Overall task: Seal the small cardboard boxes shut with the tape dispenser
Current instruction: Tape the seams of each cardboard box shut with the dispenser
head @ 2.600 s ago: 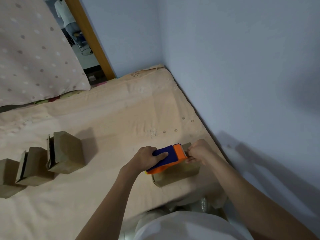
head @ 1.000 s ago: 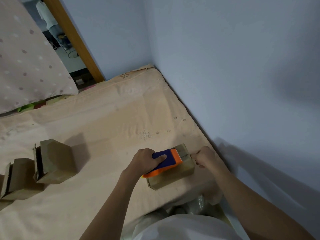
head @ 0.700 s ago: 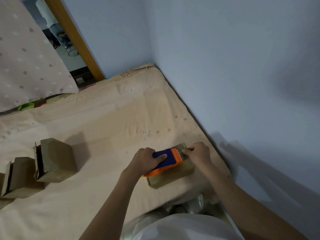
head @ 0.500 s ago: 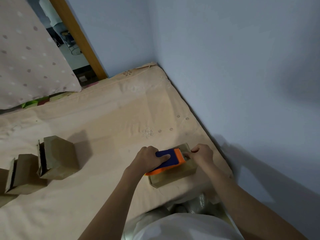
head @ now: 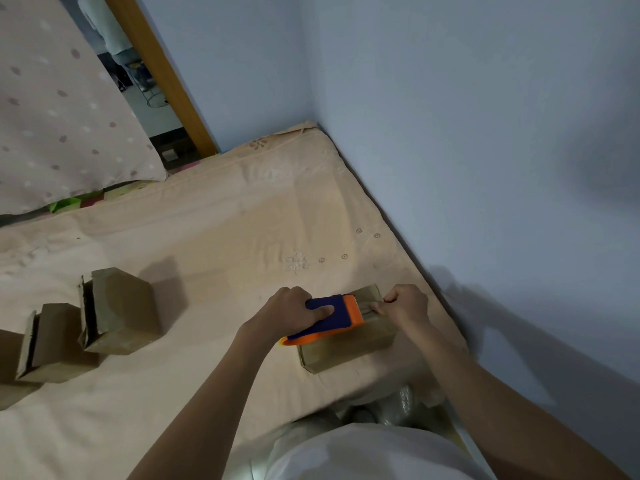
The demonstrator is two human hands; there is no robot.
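A small cardboard box [head: 346, 348] lies on the beige mattress [head: 207, 244] near its right edge. On top of it sits the blue and orange tape dispenser [head: 332, 317], and my left hand [head: 291, 313] grips its handle. My right hand [head: 405, 306] has its fingers curled at the box's far right end, just past the dispenser's orange front; it seems to pinch the tape end, which I cannot make out clearly. The box top under the dispenser is hidden.
Three more small cardboard boxes stand in a row at the left: one [head: 117, 320], a second [head: 48, 344], and a third [head: 7, 362] cut by the frame edge. A blue wall [head: 485, 168] runs along the mattress's right side. A dotted pillow [head: 52, 116] lies at the back left.
My right hand left the box's right side, came onto its top at the dispenser's front, and stays there with curled fingers. The left hand and dispenser have barely moved.
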